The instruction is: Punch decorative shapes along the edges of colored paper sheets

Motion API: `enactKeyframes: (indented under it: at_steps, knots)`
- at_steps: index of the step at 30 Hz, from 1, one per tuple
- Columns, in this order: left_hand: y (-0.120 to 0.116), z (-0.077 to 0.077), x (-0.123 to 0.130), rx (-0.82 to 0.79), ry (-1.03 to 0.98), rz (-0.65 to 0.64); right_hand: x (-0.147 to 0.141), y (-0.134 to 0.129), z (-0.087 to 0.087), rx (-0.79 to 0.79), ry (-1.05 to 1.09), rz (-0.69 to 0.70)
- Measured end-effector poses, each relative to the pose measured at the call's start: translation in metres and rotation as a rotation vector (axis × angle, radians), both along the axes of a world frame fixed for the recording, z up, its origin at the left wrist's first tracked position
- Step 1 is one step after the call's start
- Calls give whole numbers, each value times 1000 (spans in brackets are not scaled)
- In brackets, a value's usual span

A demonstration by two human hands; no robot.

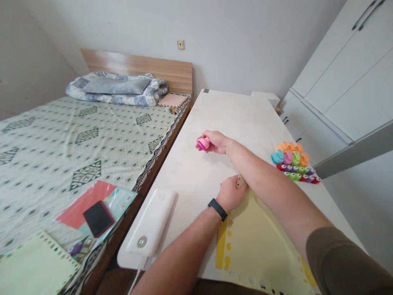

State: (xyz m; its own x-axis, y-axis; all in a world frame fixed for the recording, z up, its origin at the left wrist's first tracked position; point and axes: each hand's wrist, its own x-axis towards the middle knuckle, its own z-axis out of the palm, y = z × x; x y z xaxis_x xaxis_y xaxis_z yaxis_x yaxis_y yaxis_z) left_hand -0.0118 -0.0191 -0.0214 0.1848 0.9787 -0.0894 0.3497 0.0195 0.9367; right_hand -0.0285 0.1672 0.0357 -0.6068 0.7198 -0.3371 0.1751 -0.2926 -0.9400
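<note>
Paper (260, 241) at five o'clock, shaped holes (228, 246) already lining its left and bottom edges, middle uncut, top mostly hidden. Left hand (231, 193) curled there, grip unclear; right hand (216, 142), eleven o'clock from the paper, fingers wrapped round a pink piece (203, 143).

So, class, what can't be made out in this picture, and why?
Head view:
Pink object: partly hidden by the right hand.
Pale yellow sheet: partly hidden by the right forearm.
Pale green sheet: cut off by left and bottom edges.
White device: markings too faint to read.
</note>
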Motion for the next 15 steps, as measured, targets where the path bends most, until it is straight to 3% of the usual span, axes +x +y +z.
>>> enactKeyframes:
  at_steps: [3, 9, 12, 15]
  knots:
    - [0, 0, 0, -41, -13, 4, 20, 1, 10, -142, 99, 58]
    - [0, -5, 1, -15, -42, -6, 44, 2, 18, -184, 141, 31]
    - [0, -6, 1, -6, -37, -9, 44, 1, 17, -119, 87, 6]
    - [0, -6, 2, -19, -41, -3, 36, 0, 13, 113, -86, -5]
